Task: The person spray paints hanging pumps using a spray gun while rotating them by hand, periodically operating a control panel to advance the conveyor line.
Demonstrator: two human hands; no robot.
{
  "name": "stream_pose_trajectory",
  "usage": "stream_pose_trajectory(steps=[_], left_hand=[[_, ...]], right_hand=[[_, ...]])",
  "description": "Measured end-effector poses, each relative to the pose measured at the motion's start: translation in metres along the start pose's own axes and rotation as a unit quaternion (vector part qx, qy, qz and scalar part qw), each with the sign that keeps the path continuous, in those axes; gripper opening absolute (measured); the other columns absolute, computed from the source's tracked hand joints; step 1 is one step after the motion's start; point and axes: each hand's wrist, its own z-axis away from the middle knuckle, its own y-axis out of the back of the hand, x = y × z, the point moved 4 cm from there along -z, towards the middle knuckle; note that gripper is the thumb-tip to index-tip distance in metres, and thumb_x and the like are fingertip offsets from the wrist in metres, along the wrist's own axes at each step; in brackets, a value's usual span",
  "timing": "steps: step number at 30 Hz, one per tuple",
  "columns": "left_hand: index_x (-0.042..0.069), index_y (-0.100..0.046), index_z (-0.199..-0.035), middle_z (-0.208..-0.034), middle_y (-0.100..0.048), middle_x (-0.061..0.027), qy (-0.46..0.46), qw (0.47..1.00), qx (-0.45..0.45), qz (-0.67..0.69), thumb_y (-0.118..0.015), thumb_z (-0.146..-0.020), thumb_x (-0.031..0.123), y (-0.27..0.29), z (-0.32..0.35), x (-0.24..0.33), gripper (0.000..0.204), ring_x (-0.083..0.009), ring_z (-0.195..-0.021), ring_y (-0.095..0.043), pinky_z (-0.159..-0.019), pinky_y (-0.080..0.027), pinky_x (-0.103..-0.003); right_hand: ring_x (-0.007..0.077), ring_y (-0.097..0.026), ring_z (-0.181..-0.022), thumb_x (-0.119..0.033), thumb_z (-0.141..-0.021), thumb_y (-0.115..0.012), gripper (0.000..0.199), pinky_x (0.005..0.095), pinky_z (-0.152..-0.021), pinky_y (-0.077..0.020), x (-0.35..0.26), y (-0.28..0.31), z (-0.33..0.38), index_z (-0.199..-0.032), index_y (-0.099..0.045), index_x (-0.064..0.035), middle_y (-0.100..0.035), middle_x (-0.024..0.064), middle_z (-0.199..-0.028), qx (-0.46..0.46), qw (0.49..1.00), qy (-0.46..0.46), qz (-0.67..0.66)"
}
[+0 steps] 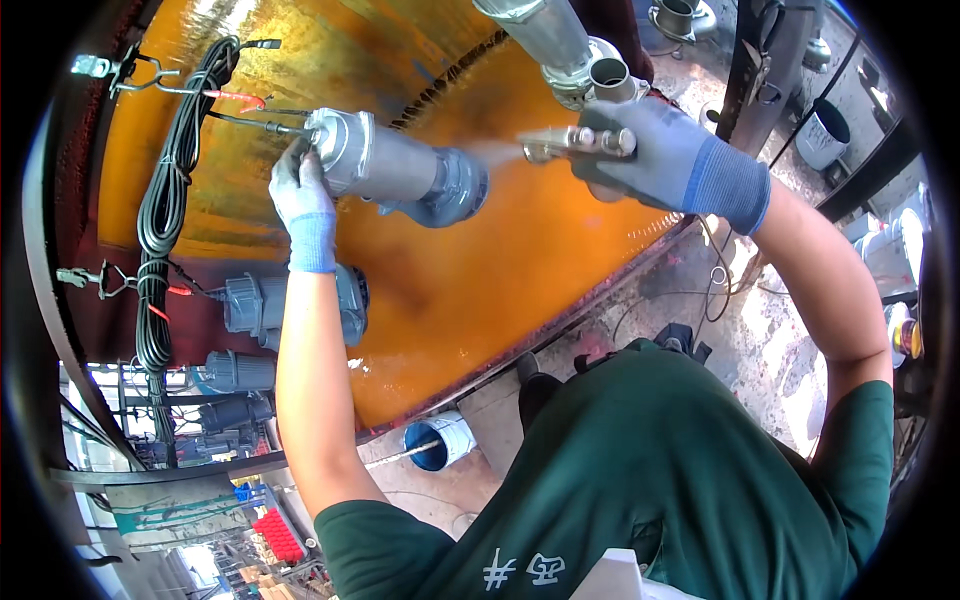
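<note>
- My left hand (300, 190), in a grey-and-blue work glove, is closed around the near end of a grey metal pipe fitting (395, 168), holding it out in front of the orange sheet (520, 270).
- The fitting lies roughly level, its wide collar pointing right, and it hangs from thin wire hooks (250, 122) at its left end.
- My right hand (640, 150), gloved the same way, is clenched on a small metal spray gun (575, 142); the nozzle points left at the fitting's collar and a pale mist shows between them.
- Nozzle and fitting are near but not touching.
- Just above the right hand I see a larger grey pipe coupling (580, 60).
- A coiled black cable (165, 200) hangs at the left edge of the sheet, with more grey fittings (250, 305) below it.
- A blue-and-white bucket (440, 440) stands on the ground under the sheet's lower edge.
</note>
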Motion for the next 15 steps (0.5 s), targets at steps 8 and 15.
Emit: stream_pose_trajectory(steps=[8,15], left_hand=[[-0.005,-0.072,-0.123,-0.114,-0.073,-0.021,0.027,0.991,0.008,-0.128,-0.084,-0.09,0.035,0.015,0.016,0.017,0.054,-0.0303,-0.101,-0.07,-0.092,-0.055,-0.041],[-0.001,-0.073,-0.122,-0.107,-0.075,-0.0052,0.204,0.954,-0.067,0.211,-0.079,-0.096,0.014,0.021,0.01,-0.001,0.031,-0.0142,-0.094,-0.066,-0.087,-0.054,-0.03]], right_hand=[[0.0183,-0.074,-0.064,-0.032,-0.099,-0.069,0.029,0.0358,-0.067,-0.0598,0.0,0.017,-0.009,-0.109,-0.067,-0.0049,-0.073,0.0092,-0.073,0.04,0.996,0.077,-0.013],[0.0292,-0.074,-0.09,-0.037,-0.095,-0.078,0.042,0.0392,-0.085,-0.0588,0.008,0.017,-0.014,-0.122,-0.071,-0.0064,-0.075,0.016,-0.098,-0.049,0.998,0.033,0.033]])
